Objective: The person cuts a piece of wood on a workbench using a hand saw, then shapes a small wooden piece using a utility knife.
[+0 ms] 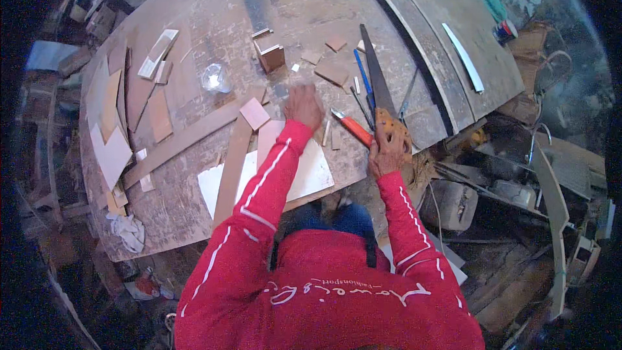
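A handsaw point(382, 91) with an orange handle lies flat on the workbench point(298, 0).

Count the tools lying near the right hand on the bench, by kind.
Hand saw, handle gripped by the right hand: 1
Red-handled tool: 1
Blue pen or pencil: 1
Total: 3
The left hand rests on the bench, holding none.

We see a worn wooden surface point(304, 0) carrying plywood strips point(146, 91) along its left edge, a small wooden box point(271, 57) mid-surface, and a handsaw point(382, 100) near its right edge.
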Motion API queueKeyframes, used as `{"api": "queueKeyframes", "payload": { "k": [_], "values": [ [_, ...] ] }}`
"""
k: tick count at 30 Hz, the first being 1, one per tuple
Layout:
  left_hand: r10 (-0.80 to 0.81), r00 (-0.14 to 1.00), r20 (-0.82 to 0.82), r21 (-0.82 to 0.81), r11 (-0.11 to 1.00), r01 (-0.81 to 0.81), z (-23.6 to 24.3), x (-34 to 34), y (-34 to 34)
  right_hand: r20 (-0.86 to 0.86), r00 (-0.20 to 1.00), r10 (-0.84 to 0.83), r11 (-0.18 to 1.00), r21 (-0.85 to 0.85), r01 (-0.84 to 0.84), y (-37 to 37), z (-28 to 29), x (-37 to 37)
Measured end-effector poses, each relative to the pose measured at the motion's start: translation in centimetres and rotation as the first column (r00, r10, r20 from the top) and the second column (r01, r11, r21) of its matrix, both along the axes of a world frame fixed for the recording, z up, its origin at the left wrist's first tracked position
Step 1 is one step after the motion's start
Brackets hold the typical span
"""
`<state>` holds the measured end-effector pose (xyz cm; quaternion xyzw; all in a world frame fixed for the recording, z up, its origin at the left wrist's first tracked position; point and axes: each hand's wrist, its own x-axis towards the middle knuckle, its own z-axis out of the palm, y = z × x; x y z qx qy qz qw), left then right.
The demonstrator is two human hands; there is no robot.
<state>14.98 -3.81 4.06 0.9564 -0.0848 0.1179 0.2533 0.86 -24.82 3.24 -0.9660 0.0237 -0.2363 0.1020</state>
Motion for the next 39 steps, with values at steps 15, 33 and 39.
{"api": "queueKeyframes", "payload": {
  "k": [15, 33, 39],
  "values": [
    [0.164, 0.986, -0.022, 0.179, 0.971, -0.158, 0.2, -8.2, -3.7, -0.285, 0.937, 0.201, 0.977, -0.007, -0.212, 0.6, -0.4, 4.4],
    [-0.072, 0.900, -0.429, -0.902, 0.084, -0.423, 4.1, -9.0, -1.7, -0.072, 0.904, 0.422, 0.412, 0.903, -0.120, 6.2, 6.7, 2.7],
    [-0.060, 0.873, -0.485, -0.872, 0.108, -0.477, 7.0, -11.0, 0.3, -0.108, 0.954, 0.280, 0.351, 0.937, 0.004, 8.2, 7.4, 2.1]
  ]
}}
